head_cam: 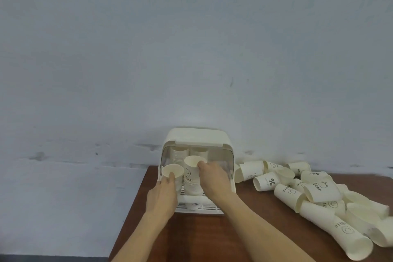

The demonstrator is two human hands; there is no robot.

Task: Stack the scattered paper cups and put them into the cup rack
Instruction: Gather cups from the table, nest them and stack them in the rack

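I have a stack in each hand at the rack (197, 138) mouth, lower centre: left hand (163, 194) grips the left stack (172, 173), right hand (212, 178) pinches the right stack (192, 174). I'd seat both upright, then release. Loose cups (314, 189) lie lower right.

I see a dark reddish-brown wooden desk (212, 240) pushed against a pale wall, its left edge running diagonally toward me. At the back of the desk stands the cream cup rack (196, 138), its slatted base resting flat on the wood. To its right, a heap of loose paper cups (314, 198) lies directly on the desk, mostly tipped on their sides and overlapping; how many touch the wood itself I can't quite tell.
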